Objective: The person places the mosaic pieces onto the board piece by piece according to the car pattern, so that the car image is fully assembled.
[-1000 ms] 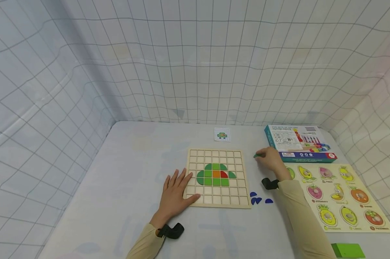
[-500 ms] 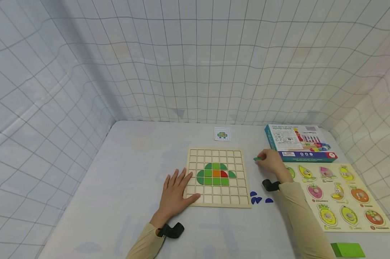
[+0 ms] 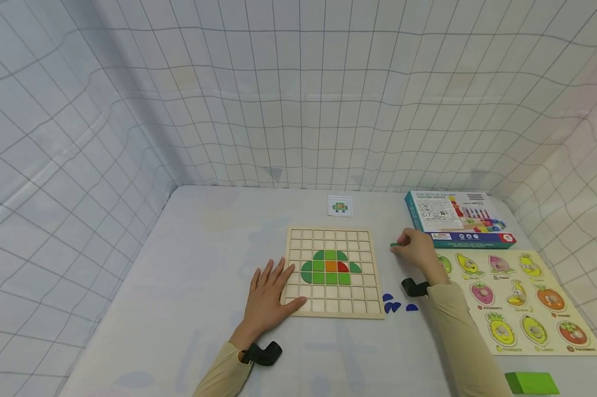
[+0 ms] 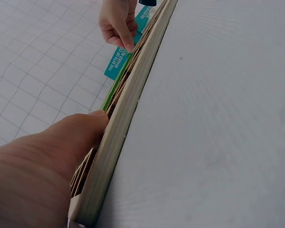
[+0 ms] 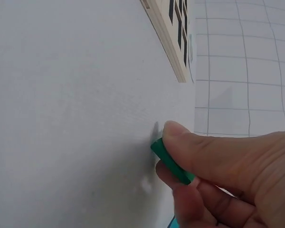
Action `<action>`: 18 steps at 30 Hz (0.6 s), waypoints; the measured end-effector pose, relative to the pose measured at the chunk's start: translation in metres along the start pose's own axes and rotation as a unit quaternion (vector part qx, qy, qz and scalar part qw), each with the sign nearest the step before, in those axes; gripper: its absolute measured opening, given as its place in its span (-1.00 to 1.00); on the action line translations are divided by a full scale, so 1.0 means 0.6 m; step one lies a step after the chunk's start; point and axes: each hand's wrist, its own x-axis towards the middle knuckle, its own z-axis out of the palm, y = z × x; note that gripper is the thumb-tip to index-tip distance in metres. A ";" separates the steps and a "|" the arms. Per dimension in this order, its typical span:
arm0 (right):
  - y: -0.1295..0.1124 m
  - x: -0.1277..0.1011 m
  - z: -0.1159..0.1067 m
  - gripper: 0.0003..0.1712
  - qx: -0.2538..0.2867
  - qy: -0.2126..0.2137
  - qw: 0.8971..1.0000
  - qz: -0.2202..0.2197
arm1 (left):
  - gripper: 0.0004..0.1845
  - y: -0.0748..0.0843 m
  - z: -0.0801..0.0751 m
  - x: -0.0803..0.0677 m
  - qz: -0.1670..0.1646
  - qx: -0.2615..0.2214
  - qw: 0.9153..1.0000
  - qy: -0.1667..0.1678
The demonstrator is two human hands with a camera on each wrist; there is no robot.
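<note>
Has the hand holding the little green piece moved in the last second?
Barely. The right hand with its green piece drifted slightly toward the teal box, staying right of the wooden board.

A white tabletop (image 3: 189, 286) is carrying a grid board (image 3: 298, 238) at its centre, a fruit puzzle (image 3: 551, 331) along its right edge, and a box (image 3: 457, 218) towards its far right corner.

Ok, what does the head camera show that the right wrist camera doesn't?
Only the head view shows the left hand flat on the wooden grid board's corner, the blue pieces, the fruit puzzle, the teal box and the pattern card. Only the right wrist view shows the pinch up close, above the table. Both show the right hand pinching a green piece beside the wooden grid board.
</note>
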 end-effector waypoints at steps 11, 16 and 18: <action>-0.002 -0.028 0.012 -0.78 0.018 0.024 0.999 -0.028 | -0.17 -0.001 0.000 -0.001 -0.001 0.001 1.000 -0.002; -0.013 -0.045 0.019 -0.78 0.051 0.033 0.995 -0.081 | -0.17 0.000 -0.002 -0.001 0.001 -0.001 1.000 -0.001; -0.021 -0.051 0.023 -0.81 0.071 0.027 0.993 -0.090 | -0.17 0.000 -0.002 0.000 0.003 -0.002 1.000 0.000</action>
